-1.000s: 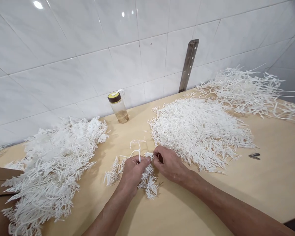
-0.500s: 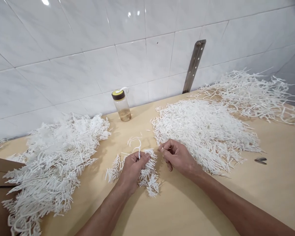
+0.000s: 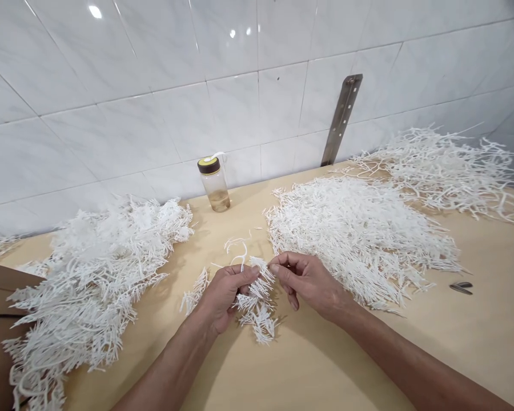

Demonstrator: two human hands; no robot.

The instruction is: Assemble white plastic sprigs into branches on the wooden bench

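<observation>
My left hand (image 3: 225, 294) is closed around the stem of a white branched plastic sprig (image 3: 261, 285), thumb on top. The sprig's bristly twigs spread to the right of the thumb and hang down toward the table. My right hand (image 3: 304, 279) pinches with thumb and forefinger at the upper right edge of this sprig, its other fingers curled below. A thin curved white stem (image 3: 243, 251) sticks up behind my left hand. Left of that hand lies a bristly white cluster (image 3: 195, 291), partly covered by it.
A large heap of bristly white sprigs (image 3: 107, 274) lies on the left, beside a brown box (image 3: 4, 308). Short white pieces (image 3: 346, 228) form a pile on the right, with bare white branches (image 3: 449, 165) behind. A bottle (image 3: 214, 188), metal bar (image 3: 342, 120) and small dark tool (image 3: 461, 287) are also there.
My right hand has moved slightly left, from just apart from the sprig to its edge; the small white bit at its fingertips no longer shows. My left hand has turned a little. The view shifted slightly.
</observation>
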